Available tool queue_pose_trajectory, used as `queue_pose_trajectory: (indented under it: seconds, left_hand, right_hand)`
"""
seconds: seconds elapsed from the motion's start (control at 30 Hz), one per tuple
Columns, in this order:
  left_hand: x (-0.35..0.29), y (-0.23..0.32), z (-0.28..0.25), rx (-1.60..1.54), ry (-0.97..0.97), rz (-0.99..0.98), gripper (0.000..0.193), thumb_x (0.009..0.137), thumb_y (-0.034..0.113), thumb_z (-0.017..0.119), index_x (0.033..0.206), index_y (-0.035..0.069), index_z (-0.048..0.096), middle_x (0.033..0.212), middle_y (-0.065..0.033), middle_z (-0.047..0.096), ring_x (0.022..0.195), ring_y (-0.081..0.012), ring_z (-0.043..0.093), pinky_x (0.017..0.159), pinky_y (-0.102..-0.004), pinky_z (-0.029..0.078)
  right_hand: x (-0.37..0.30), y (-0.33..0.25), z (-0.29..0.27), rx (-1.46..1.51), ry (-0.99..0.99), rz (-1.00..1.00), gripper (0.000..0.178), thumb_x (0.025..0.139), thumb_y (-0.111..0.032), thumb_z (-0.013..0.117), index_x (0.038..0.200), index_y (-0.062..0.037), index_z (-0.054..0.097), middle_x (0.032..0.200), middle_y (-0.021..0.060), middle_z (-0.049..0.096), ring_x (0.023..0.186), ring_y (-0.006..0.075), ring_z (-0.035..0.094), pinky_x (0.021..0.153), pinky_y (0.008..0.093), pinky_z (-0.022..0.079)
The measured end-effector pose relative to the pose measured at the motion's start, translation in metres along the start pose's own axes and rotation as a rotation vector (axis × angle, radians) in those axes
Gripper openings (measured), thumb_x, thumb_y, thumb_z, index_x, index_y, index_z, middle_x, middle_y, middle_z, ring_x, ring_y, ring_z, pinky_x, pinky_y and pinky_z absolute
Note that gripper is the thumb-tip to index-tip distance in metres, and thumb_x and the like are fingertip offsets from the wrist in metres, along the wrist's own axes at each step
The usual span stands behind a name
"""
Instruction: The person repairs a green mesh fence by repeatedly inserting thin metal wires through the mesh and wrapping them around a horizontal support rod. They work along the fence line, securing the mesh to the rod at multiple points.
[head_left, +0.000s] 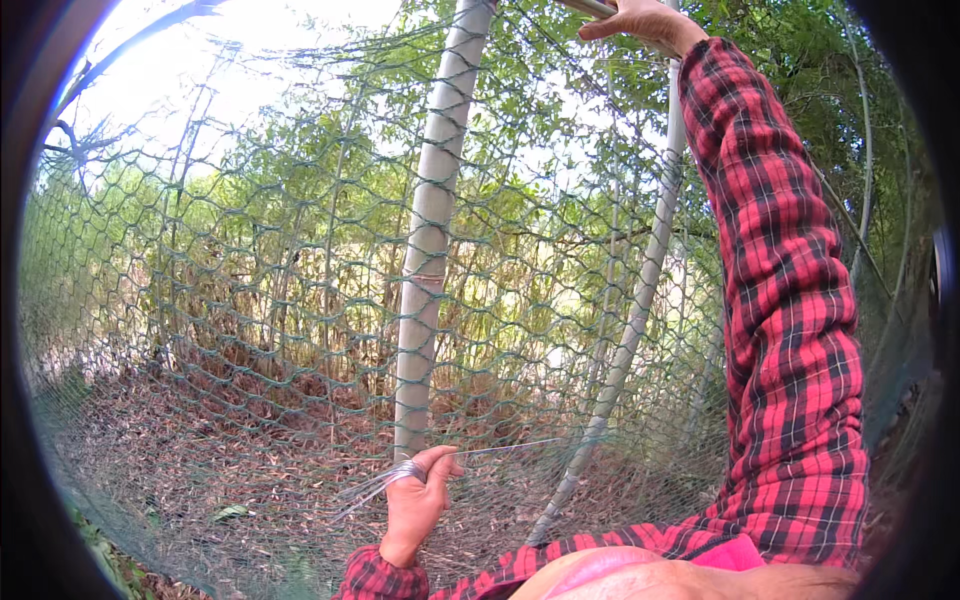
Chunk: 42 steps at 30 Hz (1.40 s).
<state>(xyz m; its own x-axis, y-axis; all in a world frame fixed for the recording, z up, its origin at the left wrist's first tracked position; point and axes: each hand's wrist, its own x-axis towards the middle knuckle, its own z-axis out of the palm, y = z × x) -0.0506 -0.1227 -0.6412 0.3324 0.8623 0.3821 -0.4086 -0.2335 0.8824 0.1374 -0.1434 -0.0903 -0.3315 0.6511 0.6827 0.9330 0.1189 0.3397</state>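
Note:
Low in the middle, my left hand (416,502) is closed around a bundle of thin silvery wires (383,480). Loose wire ends fan out to its left, and one strand reaches out to the right. Just behind that hand stands a pale bamboo pole (424,280), upright and slightly tilted. My right hand (650,22) is stretched up to the top edge, partly cut off by the picture. Its thumb lies near the end of a greyish rod-like piece (588,7); its fingers are mostly out of view, so its grip is hidden.
Green netting (290,240) hangs across the view, close around the pole. A second pale pole (640,300) leans to the right. Dry leaves cover the ground (220,460) beyond the net, with bamboo stalks and foliage (560,130) behind.

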Motion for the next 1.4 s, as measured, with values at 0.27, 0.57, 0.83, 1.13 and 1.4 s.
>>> queue_pose_trajectory:
  seconds: [0.27, 0.57, 0.83, 1.13, 1.4]
  left_hand:
    - [0.011, 0.001, 0.009, 0.012, -0.036, 0.042, 0.019, 0.091, 0.010, 0.051, 0.104, -0.002, 0.056, 0.075, -0.0064, 0.064, 0.041, -0.0027, 0.042, 0.037, -0.0178, 0.033]
    - [0.013, 0.003, 0.015, -0.011, -0.041, 0.006, 0.019, 0.090, 0.012, 0.053, 0.104, 0.001, 0.059, 0.076, -0.0031, 0.064, 0.044, -0.0016, 0.041, 0.040, -0.0184, 0.033]
    - [0.012, 0.005, 0.017, 0.029, -0.038, 0.024, 0.018, 0.091, 0.011, 0.051, 0.103, -0.001, 0.058, 0.076, -0.0045, 0.064, 0.044, -0.0024, 0.043, 0.040, -0.0182, 0.034]
    - [-0.004, 0.073, 0.013, -0.111, -0.023, 0.016, 0.018, 0.091, 0.012, 0.051, 0.102, 0.001, 0.059, 0.071, -0.0041, 0.063, 0.043, -0.0010, 0.040, 0.038, -0.0168, 0.030]
    - [0.049, 0.185, -0.064, -0.025, 0.118, 0.194, 0.024, 0.090, 0.015, 0.053, 0.102, -0.004, 0.060, 0.066, -0.0017, 0.060, 0.043, -0.0001, 0.035, 0.039, -0.0174, 0.025]
  right_hand:
    - [0.009, 0.024, 0.015, -0.269, 0.307, 0.111, 0.057, 0.059, -0.050, 0.077, 0.088, -0.0032, 0.064, 0.084, 0.0142, 0.063, 0.078, 0.0269, 0.060, 0.069, 0.0356, 0.046]
    - [0.006, 0.029, 0.018, -0.326, 0.299, 0.146, 0.057, 0.059, -0.049, 0.078, 0.091, -0.0036, 0.063, 0.088, 0.0142, 0.062, 0.083, 0.0285, 0.059, 0.072, 0.0371, 0.046]
    - [0.007, 0.038, 0.016, -0.324, 0.178, 0.111, 0.069, 0.061, -0.047, 0.077, 0.110, -0.0032, 0.056, 0.103, 0.0175, 0.060, 0.096, 0.0316, 0.056, 0.082, 0.0381, 0.044]
    - [-0.012, -0.015, 0.030, -0.327, 0.683, -0.070, 0.075, 0.070, -0.037, 0.074, 0.127, 0.0020, 0.043, 0.128, 0.0213, 0.046, 0.117, 0.0325, 0.046, 0.098, 0.0372, 0.039]
    - [-0.085, -0.168, 0.124, 0.678, 0.085, -0.489, 0.016, 0.085, -0.010, 0.058, 0.100, -0.0062, 0.063, 0.092, 0.0060, 0.064, 0.081, 0.0117, 0.060, 0.069, 0.0235, 0.049]
